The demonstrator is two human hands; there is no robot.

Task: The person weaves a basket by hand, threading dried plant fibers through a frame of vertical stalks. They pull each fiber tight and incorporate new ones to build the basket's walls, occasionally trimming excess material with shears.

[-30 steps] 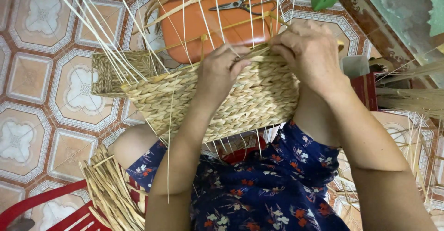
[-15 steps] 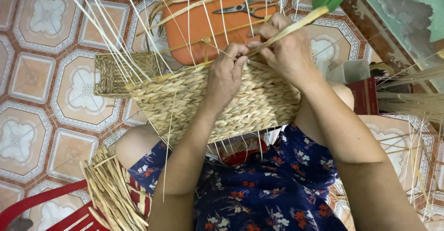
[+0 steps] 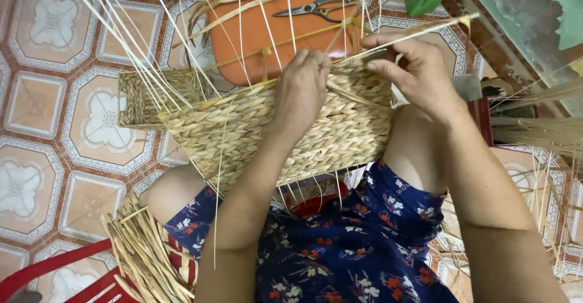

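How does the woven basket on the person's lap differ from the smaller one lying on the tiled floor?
The lap basket is larger and lighter, a pale straw colour; the floor basket is smaller, darker and more olive. The lap basket has both the left hand and right hand on its upper edge, with loose strands sticking up from it; the floor basket lies untouched. Both are rectangular and plaited from dried plant fibre.
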